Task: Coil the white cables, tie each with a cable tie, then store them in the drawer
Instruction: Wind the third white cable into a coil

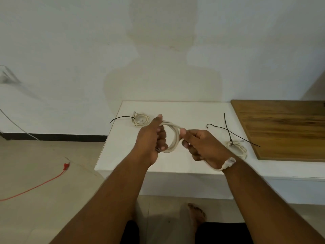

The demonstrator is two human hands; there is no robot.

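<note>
Above the white table, the left hand grips the coil of white cable closed while the right hand pinches its springy, light tail, best held where the loops bunch together.

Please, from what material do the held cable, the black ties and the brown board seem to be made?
Cable: off-white, matte, bends in smooth loops, so probably a plastic or rubber jacket; its plug looks like pale plastic. Ties: thin, black, springy strips, likely nylon plastic. Board: brown with grain streaks, wood or wood-look laminate, slight sheen; I cannot tell which.
</note>
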